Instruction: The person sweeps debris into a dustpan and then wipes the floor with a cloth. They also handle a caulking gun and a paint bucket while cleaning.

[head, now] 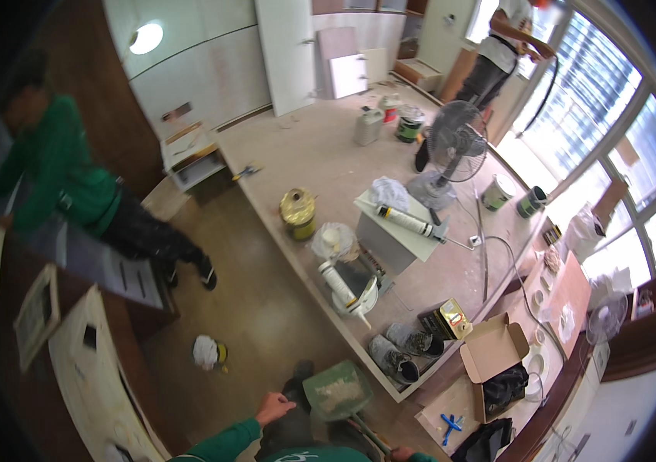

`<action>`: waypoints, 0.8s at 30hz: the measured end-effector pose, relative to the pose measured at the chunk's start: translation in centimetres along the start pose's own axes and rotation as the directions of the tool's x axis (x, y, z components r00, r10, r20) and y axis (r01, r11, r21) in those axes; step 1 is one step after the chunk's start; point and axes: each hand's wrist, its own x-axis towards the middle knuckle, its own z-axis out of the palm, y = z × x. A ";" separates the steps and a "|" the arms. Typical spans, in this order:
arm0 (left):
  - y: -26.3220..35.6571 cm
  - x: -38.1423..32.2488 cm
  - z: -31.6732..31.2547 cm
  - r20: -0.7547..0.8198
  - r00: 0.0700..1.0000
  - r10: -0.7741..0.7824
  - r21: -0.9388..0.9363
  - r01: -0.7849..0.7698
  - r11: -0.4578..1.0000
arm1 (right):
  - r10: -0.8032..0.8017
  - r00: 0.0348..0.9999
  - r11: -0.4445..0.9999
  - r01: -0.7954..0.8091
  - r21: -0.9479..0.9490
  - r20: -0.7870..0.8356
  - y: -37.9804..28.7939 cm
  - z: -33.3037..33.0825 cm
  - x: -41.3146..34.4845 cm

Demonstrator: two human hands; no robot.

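My right hand (403, 453), at the bottom edge of the view, grips the handle of a green dustpan (338, 392). Pale dust and debris lie in the pan, which is beside the corner of the low platform. My left hand (275, 407) is just left of the pan, over my dark trousers. Its fingers are loosely bent, and I see nothing held in them. A pair of worn boots (394, 358) stands on the platform corner past the dustpan.
The raised platform (282, 141) holds a fan (456, 144), a gold-topped can (297, 213), caulking guns (409, 222) and several paint tins. A small bucket (209, 352) stands on the floor. One person in green (68, 167) works at left, another person (492, 55) by the window. An open cardboard box (495, 352) lies right.
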 end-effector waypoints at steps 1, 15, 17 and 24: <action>-1.1 -3.0 1.3 0.039 0.997 -0.063 -0.058 0.065 0.996 | -0.060 0.997 0.994 0.064 -0.089 0.045 0.9 -1.0 2.0; 6.5 -19.9 15.2 0.272 0.962 -0.012 -0.556 0.167 0.814 | -0.218 0.964 0.946 0.170 -0.276 -0.153 -11.0 -6.0 0.5; 6.8 -20.7 15.8 0.412 0.908 -0.078 -0.567 0.322 0.758 | -0.283 0.952 0.922 0.236 -0.307 -0.119 -14.4 -4.8 -2.8; 8.0 -20.9 16.5 0.485 0.874 0.035 -0.818 0.440 0.371 | -0.523 0.851 0.774 0.499 -0.389 0.052 -20.3 -1.0 1.2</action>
